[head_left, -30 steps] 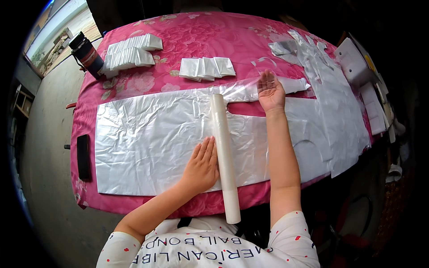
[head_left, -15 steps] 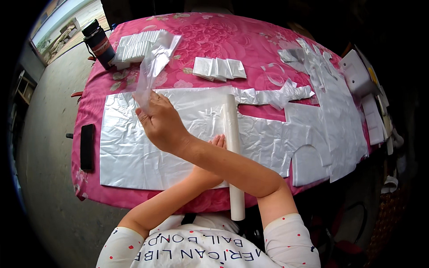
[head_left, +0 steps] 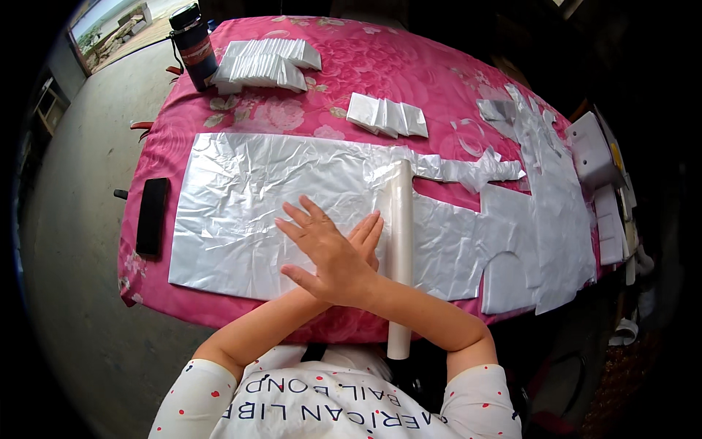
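My forearms cross, the right one over the left. Hovering over or resting on a flattened white plastic bag, my right hand is open with fingers spread and holds nothing. Partly hidden beneath it, my left hand lies flat on the plastic with its fingers stretched out. Just right of those fingertips, a long whitish roller or tube lies across the bag, its near end sticking out past the table edge. The bag's handle end spreads out to the right of the tube.
Folded white bags stand in a row at the back left, with a smaller folded stack nearer the middle. A dark flask and a black phone-like slab sit at left. More loose bags cover the right side.
My right hand has let go of a strip of clear plastic at the back left and come back toward me, opening. My left hand stays beside the tube. The view has shifted slightly.
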`<state>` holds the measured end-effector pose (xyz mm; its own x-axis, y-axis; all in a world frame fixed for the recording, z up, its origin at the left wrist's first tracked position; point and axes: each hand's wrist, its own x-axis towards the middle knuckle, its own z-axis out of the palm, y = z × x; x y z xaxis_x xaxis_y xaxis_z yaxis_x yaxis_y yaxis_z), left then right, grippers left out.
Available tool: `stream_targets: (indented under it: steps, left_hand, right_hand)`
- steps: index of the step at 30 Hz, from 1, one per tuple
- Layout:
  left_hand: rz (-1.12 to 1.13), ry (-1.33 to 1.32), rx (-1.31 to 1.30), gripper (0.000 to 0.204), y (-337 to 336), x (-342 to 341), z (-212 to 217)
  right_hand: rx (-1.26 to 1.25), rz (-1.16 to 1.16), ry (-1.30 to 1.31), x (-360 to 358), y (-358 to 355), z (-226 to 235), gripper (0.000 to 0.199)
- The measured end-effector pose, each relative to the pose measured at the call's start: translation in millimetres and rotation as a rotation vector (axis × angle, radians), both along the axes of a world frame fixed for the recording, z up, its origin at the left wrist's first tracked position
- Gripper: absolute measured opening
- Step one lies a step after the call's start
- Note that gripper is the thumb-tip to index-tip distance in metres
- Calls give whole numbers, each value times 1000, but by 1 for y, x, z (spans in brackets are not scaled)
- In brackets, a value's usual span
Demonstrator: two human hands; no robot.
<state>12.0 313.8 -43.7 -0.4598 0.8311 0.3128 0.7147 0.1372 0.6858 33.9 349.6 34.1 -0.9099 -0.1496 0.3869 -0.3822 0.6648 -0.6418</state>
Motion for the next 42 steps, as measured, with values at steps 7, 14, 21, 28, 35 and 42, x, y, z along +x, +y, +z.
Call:
stream_targets:
  steps: [7,14,21,28,35,42]
  left_hand:
    - [83,-1348,358,65,50,-81,36]
    - [213,-1597,133,68,80,-95,37]
    - [228,-962,219,43,7,-111,62]
    - [341,-819,228,37,-138,-107,60]
    - [513,-715,221,34,-256,-58,51]
    - [604,-690,218,37,-284,-2,47]
  right_hand:
    - [177,-360,-62,103,112,-13,47]
    - [298,-161,-159,119,130,-24,55]
    - [434,-36,-157,77,94,-33,74]
    - [-11,601,-116,9,-31,21,73]
    - [161,276,85,-22,7,-13,58]
    - [402,345,120,-75,-43,-47,60]
